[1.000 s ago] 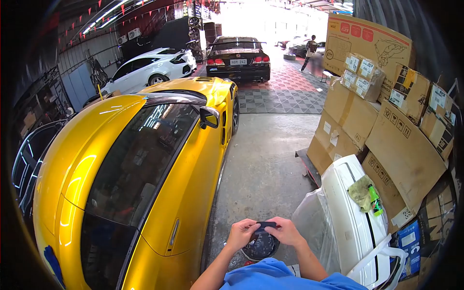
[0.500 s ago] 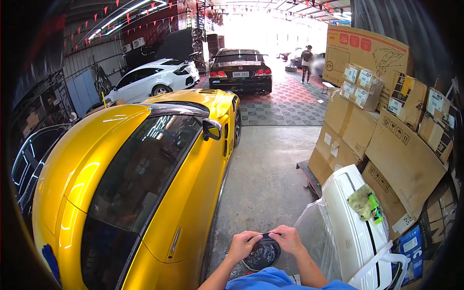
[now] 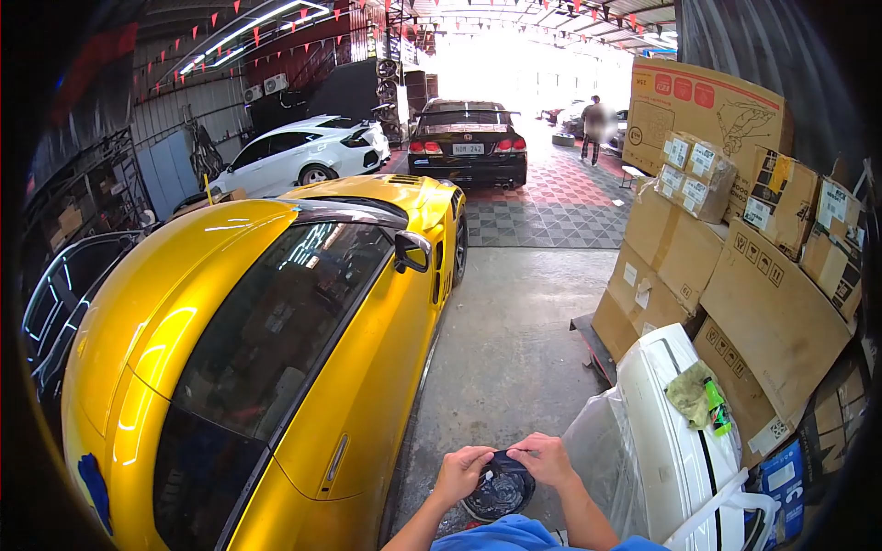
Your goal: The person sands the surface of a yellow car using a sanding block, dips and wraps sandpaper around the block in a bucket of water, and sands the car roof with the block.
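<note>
The left hand and right hand are pinched on opposite sides of a dark strip, positioned between them. A black bucket is below both; the yellow car is leftward.

far opening blown out; fisheye edges black, warped

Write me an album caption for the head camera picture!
Left hand and right hand pinch a dark piece beside a yellow car.
</note>
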Available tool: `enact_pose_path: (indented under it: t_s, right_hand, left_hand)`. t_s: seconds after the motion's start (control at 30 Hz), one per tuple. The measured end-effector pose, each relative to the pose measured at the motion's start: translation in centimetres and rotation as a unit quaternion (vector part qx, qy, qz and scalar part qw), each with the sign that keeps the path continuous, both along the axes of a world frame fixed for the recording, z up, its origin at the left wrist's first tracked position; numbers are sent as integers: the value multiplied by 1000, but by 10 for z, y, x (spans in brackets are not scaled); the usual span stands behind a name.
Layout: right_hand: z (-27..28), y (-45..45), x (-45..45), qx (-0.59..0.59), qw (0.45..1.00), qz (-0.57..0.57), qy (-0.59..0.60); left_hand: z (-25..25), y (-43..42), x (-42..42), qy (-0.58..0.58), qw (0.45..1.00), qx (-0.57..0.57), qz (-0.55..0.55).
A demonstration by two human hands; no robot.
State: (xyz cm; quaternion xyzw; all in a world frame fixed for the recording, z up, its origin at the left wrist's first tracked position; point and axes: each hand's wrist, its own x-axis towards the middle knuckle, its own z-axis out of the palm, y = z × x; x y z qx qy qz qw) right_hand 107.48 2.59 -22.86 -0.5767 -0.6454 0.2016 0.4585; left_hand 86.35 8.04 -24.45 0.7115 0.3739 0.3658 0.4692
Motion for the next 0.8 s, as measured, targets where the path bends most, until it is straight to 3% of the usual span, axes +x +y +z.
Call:
enact_pose_path:
  t_s: [0.1,0.2,0.3,0.4,0.5,0.8]
  right_hand:
    - [0,3,1,4,999,18,-35]
    - [5,2,-2,-7,998,31,-58]
    - [16,-3,-10,-62,998,24,8]
    - [9,-2,-10,-39,995,37,80]
    - [7,-4,-7,-23,995,53,77]
    - [0,-9,-4,5,998,33,59]
  left_hand:
    - [-5,0,-2,12,1000,-2,-2]
    - [9,-8,1,-58,998,24,-3]
    - [20,-8,-3,9,997,82,-9]
    - [21,-6,-1,0,992,127,19]
    - [19,-4,-1,-12,987,163,-4]
    - [24,-13,-1,-2,989,147,-23]
